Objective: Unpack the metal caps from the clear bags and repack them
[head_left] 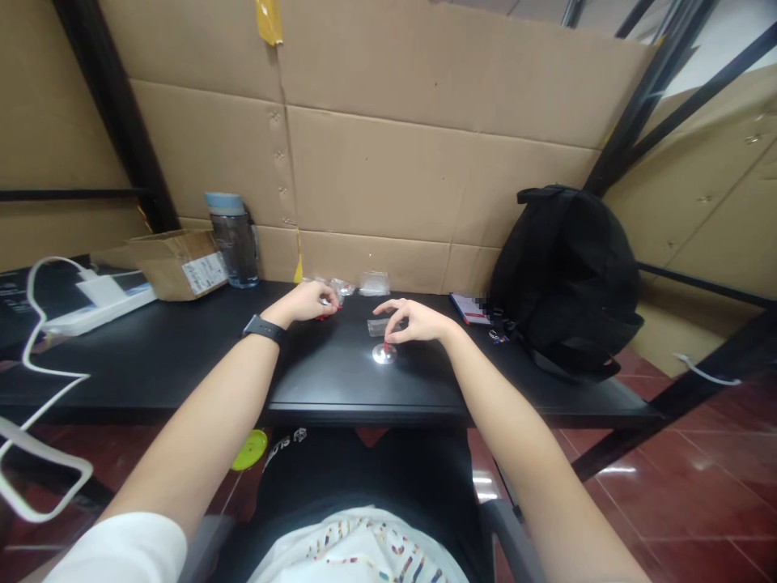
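Carefully, a person seated at a black table (340, 385) pinches a small red piece (387, 347) between thumb and finger of the right hand (413, 322), directly over a shiny round disc (380, 356) lying on the tabletop. At 10 o'clock from the disc, the left hand (309, 301), a dark watch (265, 329) on its wrist, curls its fingers low beside some red bits (324, 317); whether it grips anything cannot be told. A small clear bag (376, 327) lies at 12 o'clock, just beyond the disc, with another clear packet (375, 282) farther along that line and a crinkled one (343, 287) at 11. Toward 2 o'clock sit a notepad (470, 308), a small bunch of keys (498, 337) and, beyond them, a bulky black backpack (564, 283). At 10 o'clock stands a blue-lidded bottle (236, 243) beside an open cardboard box (185, 263), while a white power strip (103, 312) stretches at 9. Cardboard sheeting (376, 162) backs the table at 12; at 8 o'clock, below the edge, shows a yellow-green round object (248, 450).
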### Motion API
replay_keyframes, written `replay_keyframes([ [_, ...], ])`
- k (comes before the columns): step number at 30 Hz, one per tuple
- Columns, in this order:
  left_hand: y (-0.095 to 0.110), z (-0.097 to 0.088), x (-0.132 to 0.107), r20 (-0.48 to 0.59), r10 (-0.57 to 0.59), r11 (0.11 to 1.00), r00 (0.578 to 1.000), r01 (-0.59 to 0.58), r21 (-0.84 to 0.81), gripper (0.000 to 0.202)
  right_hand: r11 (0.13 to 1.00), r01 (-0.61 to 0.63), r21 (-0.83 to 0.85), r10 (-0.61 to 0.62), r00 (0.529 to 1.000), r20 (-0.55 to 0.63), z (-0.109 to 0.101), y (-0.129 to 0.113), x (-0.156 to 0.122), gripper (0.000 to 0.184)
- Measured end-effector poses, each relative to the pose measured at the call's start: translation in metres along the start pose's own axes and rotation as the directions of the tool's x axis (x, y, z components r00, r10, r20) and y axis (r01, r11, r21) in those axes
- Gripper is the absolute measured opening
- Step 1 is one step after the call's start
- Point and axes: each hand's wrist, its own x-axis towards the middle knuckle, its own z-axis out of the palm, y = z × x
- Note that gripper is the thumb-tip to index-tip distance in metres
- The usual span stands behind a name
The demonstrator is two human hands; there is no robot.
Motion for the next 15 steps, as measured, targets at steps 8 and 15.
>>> replay_keyframes([
  [8,0.017,0.005,0.0,0.005,0.12,0.989,0.993,-0.12,-0.082,0.026,0.994,-0.113,0.001,0.11,0.965,-0.237,-0.003,0.018,0.001,0.012],
  [15,0.015,0.012,0.003,0.047,0.155,0.984,0.987,-0.15,-0.099,0.024,0.862,-0.497,-0.097,0.432,0.822,-0.37,-0.015,0.055,-0.016,0.03],
])
